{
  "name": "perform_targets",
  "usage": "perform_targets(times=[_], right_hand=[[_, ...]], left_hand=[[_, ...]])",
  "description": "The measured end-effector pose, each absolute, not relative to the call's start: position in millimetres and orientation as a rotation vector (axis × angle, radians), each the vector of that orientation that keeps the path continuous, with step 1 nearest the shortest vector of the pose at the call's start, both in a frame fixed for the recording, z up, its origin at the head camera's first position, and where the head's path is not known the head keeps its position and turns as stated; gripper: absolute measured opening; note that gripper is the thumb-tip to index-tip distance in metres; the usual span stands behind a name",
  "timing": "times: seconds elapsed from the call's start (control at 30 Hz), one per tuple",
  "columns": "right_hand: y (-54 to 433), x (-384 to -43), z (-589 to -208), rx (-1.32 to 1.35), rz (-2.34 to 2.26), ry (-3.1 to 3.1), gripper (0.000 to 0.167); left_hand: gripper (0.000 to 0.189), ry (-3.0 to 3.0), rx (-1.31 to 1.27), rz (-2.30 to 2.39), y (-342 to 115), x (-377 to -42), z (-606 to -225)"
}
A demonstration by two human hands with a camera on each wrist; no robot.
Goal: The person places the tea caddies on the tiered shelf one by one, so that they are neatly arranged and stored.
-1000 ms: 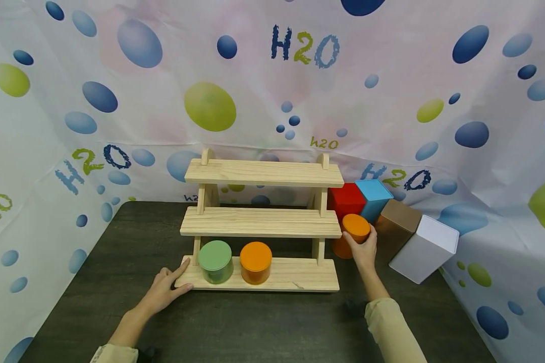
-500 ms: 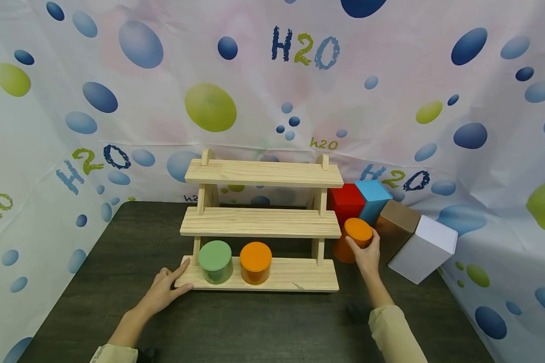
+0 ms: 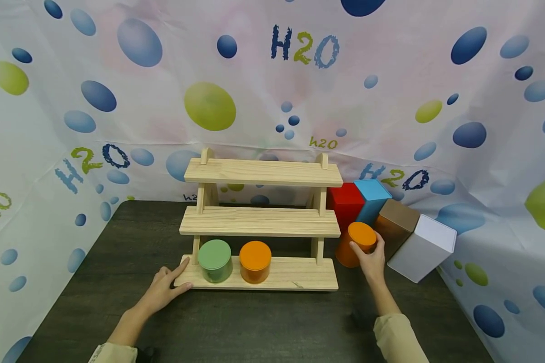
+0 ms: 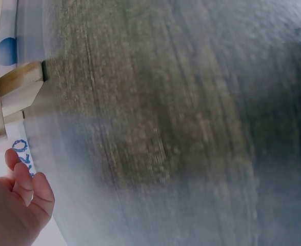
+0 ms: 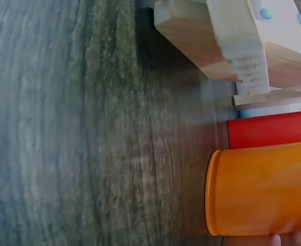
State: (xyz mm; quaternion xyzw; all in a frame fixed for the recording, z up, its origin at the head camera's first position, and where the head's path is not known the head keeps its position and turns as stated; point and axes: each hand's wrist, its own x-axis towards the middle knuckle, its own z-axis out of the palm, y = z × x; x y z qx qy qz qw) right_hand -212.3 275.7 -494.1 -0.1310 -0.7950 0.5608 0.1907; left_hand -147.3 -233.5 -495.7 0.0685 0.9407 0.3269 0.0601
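Note:
My right hand (image 3: 373, 259) holds a tall orange canister (image 3: 355, 246) around its upper part, thumb on the near left side and fingers on the right. In the right wrist view, the canister (image 5: 263, 189) shows beside a red box (image 5: 268, 130), with fingertips at the lower edge. My left hand (image 3: 161, 288) grips the left end of the lowest board of a three-tier wooden display stand (image 3: 300, 275), index finger on top and thumb at the front edge. On that board stand a short green-lidded jar (image 3: 215, 261) and a short orange-lidded jar (image 3: 255, 262).
Right of the stand, behind the canister, are a red box (image 3: 345, 201), a blue box (image 3: 371, 199), a brown box (image 3: 394, 224) and a tilted white box (image 3: 423, 248). A patterned cloth (image 3: 263, 101) hangs behind the dark wooden table (image 3: 254, 327).
My right hand has moved the orange canister slightly toward the front and right, away from the red box. My left hand stays on the stand's corner.

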Motion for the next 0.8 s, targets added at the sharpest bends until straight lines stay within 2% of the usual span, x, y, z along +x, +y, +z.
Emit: perform_targets(times=[0.3,0.6,0.8], right_hand=[[274.7,-198.0,-480.4,-0.346,1.573,-2.232,0.071],[282.8,-197.5,-487.7,-0.281,1.602,-2.172,0.070],[277.7,-185.4,-471.7,-0.232,1.649,-2.116,0.068]], left_hand=[[0.074,2.834,0.196,0.960,-233.4,-147.6,-494.9],[0.074,2.837,0.204,0.965,-234.3,-148.3,-495.8],[0.074,2.838,0.211,0.959,-234.0,-148.2,-496.0]])
